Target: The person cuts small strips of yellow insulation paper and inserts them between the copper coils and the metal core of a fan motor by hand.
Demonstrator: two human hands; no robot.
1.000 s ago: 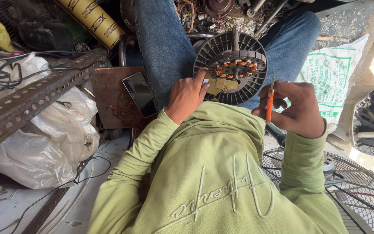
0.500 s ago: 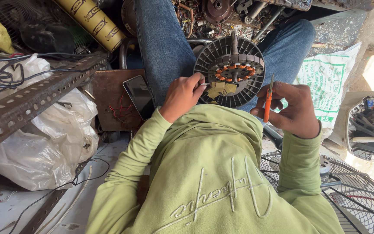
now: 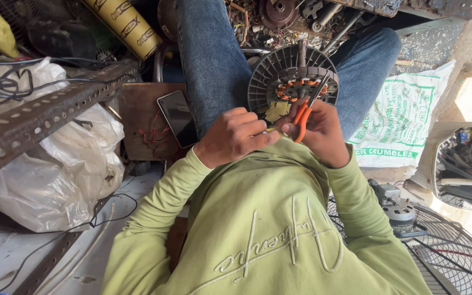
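Hands meet just below the middle of the view, above the chest of a light green sweatshirt (image 3: 269,240). Left hand (image 3: 235,136) is curled closed, its fingertips pinching a small yellowish piece, apparently a wire end or sleeve; exactly what cannot be told. Right hand (image 3: 319,131) is closed around orange-handled cutters (image 3: 305,112), blades pointing to 1 o'clock, toward the work.

Work piece: a fan motor (image 3: 293,82) with ribbed grey housing and copper-orange stator windings exposed, resting on the lap between the knees of blue jeans (image 3: 214,60), just beyond the hands at 12 o'clock.

Progress, as judged: the motor lies open and the winding leads are being trimmed or stripped. No cover or blade is fitted, so connection and reassembly appear outstanding.

Surroundings:
- At 9 o'clock, a dark phone (image 3: 177,117) lies on a brown board with loose red wires.
- At 4 o'clock, a second small motor (image 3: 397,210) sits on a wire fan guard (image 3: 449,257).
- At 8 o'clock, bulging white plastic bags (image 3: 45,180) lie under a rusty perforated angle bar (image 3: 45,114).

Packages and labels:
- At 3 o'clock, a flat white woven sack (image 3: 402,120) with green printing.
- At 11 o'clock, a yellow cylinder (image 3: 124,24) with dark printed panels, lying slanted.
- At 12 o'clock, farthest off, scrap metal parts.
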